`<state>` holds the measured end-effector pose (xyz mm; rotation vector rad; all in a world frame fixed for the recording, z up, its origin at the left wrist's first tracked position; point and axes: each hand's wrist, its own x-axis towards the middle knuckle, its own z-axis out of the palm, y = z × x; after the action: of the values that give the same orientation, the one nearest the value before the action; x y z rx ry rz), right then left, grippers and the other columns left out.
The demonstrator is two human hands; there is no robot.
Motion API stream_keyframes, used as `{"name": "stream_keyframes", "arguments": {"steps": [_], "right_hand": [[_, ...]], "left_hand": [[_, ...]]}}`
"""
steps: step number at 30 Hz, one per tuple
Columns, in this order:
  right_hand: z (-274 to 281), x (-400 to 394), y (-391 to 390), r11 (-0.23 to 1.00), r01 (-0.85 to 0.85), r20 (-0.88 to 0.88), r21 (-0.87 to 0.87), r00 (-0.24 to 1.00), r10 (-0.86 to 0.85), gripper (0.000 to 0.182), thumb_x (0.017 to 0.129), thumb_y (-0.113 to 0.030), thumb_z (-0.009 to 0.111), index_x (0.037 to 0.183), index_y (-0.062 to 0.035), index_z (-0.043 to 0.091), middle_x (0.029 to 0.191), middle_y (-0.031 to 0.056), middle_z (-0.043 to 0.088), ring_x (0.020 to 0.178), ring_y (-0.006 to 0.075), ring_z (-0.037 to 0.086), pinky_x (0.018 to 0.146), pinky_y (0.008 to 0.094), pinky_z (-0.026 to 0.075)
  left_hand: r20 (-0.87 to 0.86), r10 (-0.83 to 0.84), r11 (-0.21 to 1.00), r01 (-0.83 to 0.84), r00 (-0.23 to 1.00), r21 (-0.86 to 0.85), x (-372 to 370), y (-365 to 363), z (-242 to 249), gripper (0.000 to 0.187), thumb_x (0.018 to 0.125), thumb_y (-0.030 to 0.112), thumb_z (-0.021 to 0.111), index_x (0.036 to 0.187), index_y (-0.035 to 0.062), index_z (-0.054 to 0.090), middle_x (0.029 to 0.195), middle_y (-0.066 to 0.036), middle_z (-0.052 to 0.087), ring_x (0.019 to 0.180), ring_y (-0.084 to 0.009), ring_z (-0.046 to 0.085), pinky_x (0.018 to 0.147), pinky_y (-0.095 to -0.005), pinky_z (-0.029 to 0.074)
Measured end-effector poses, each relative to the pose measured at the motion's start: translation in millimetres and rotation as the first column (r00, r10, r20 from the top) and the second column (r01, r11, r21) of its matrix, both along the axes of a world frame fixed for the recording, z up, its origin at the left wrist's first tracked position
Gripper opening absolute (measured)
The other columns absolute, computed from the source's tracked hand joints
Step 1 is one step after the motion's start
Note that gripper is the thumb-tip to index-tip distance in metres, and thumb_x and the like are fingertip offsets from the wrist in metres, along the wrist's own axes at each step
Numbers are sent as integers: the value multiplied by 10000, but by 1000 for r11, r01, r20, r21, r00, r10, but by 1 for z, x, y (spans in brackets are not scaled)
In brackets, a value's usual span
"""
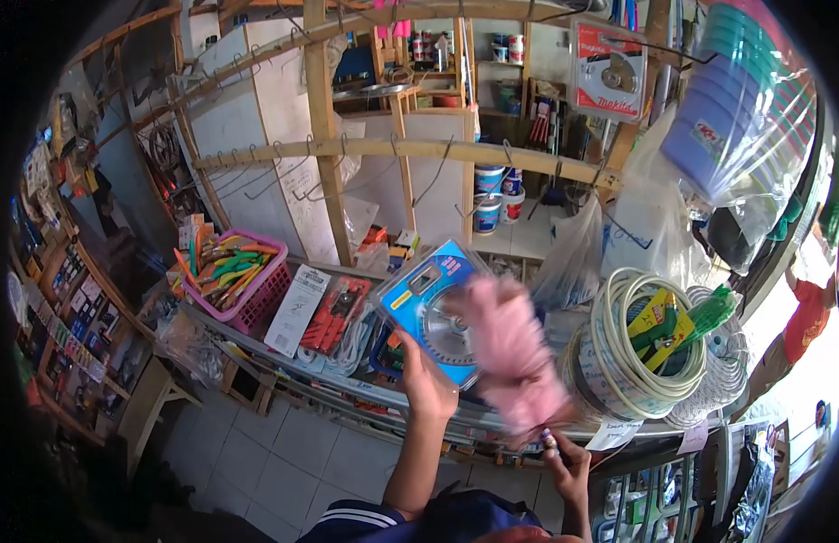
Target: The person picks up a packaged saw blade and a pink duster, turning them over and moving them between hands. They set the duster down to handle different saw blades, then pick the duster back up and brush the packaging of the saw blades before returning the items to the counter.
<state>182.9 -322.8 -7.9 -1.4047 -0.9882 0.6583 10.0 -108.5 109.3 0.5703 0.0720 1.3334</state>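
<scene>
My left hand [426, 385] is wrapped around the lower edge of a circular saw blade in a blue blister pack [419, 303], which it holds up tilted over the counter. In my right hand [568, 463] is the short handle of a pink duster [514, 362]. The duster's fluffy head is smeared by motion and overlaps the right side of the pack. Just behind the pack, a red tool set [336, 312] and a white card pack [297, 309] lie on the counter.
A pink basket [256, 303] of colourful-handled tools stands left on the counter. Coiled hose [618, 362] sits at the right. Above, a wooden rail [383, 147] carries metal hooks. Wrapped buckets [718, 109] hang upper right, near a Makita blade pack [609, 72].
</scene>
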Motion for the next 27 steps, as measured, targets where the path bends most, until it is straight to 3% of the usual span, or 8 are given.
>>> {"name": "stream_keyframes", "arguments": {"steps": [5, 9, 13, 16, 17, 20, 25, 27], "right_hand": [[2, -29, 27, 990, 144, -196, 6, 971, -140, 427, 844, -158, 715, 1212, 45, 639, 945, 94, 721, 863, 93, 614, 798, 241, 469], [19, -38, 48, 990, -75, 155, -117, 984, 92, 415, 866, -142, 694, 1232, 42, 628, 983, 49, 700, 842, 74, 587, 753, 232, 462], [15, -75, 85, 989, 139, -308, -44, 940, -146, 424, 822, -138, 746, 1195, 41, 653, 994, 86, 706, 849, 87, 603, 776, 243, 470], [25, -88, 111, 996, -62, 264, 59, 963, 44, 413, 837, -143, 732, 1199, 40, 652, 1048, 86, 709, 912, 106, 619, 850, 260, 471], [26, -101, 113, 996, -20, -22, -83, 1000, 18, 412, 839, -150, 730, 1196, 41, 654, 1088, 105, 708, 965, 122, 625, 915, 278, 457], [20, -133, 146, 964, 263, -221, -52, 938, -267, 423, 882, -194, 686, 1227, 45, 631, 986, 65, 710, 872, 91, 598, 812, 246, 466], [25, -167, 179, 957, 283, 11, -61, 959, -283, 454, 904, -225, 662, 1256, 55, 604, 817, 18, 640, 705, 75, 546, 651, 221, 437], [23, -181, 191, 948, 318, -174, -33, 932, -318, 442, 899, -225, 668, 1238, 55, 618, 848, 33, 662, 718, 83, 564, 657, 228, 448]], "left_hand": [[-92, -7, 998, 0, 996, -69, -13, 16, -7, 601, 1011, 538, 371, 1421, 99, 397, 1362, -76, 504, 1243, -241, 499, 1070, -453, 381], [-180, -4, 997, -10, 984, -80, -20, 29, -8, 591, 1028, 491, 368, 1464, 94, 333, 1422, -87, 438, 1299, -231, 440, 1105, -443, 338], [-179, -124, 990, 110, 976, -86, -38, 53, -24, 559, 1048, 446, 339, 1467, 77, 323, 1425, -96, 448, 1306, -248, 445, 1107, -440, 345], [-25, -326, 943, 327, 945, 59, -65, 87, -55, 572, 1036, 460, 373, 1457, 75, 336, 1412, -89, 462, 1296, -251, 456, 1100, -450, 352], [71, -419, 906, 413, 905, 92, -73, 96, -56, 571, 1031, 459, 390, 1451, 74, 344, 1406, -83, 467, 1291, -245, 459, 1091, -451, 361], [-298, 12, 988, -57, 954, -143, -93, 123, -35, 558, 1033, 440, 400, 1451, 75, 342, 1397, -81, 474, 1288, -236, 461, 1065, -455, 385], [-186, -3, 987, -27, 983, -158, -143, 181, -36, 541, 1025, 438, 438, 1405, 57, 394, 1357, -79, 507, 1226, -216, 515, 1038, -391, 404], [-214, -4, 987, -31, 977, -159, -156, 196, -35, 533, 1024, 422, 451, 1405, 53, 395, 1358, -82, 504, 1224, -216, 517, 1039, -386, 405]]}}
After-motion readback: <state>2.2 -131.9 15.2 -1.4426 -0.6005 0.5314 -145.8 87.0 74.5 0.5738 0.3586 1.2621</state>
